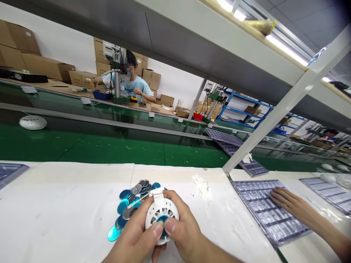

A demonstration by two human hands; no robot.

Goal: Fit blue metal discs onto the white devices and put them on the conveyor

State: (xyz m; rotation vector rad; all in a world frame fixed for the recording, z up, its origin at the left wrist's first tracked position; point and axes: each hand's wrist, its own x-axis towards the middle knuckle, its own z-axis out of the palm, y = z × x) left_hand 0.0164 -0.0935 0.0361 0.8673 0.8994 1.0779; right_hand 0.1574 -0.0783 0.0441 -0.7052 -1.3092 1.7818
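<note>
Both my hands hold a small white round fan-like device (167,206) above the white tabletop, its slotted face towards me and a clip-like tab at its top. My left hand (138,235) wraps its left side and my right hand (189,230) its right side. Both thumbs press on a shiny blue disc (162,218) at the middle of the face, partly covering it. A thin pale wire (141,199) runs out to the left from the tab. Just beyond my left hand lies a loose pile of round discs (124,205), some blue and some silver-grey.
Crumpled white paper (203,187) lies right of my hands. Another person's hand (285,199) rests on a clear compartment tray (271,215). A slanted white post (274,109) carries the overhead shelf. Behind the table runs a green conveyor (109,146); a co-worker (137,86) sits across it.
</note>
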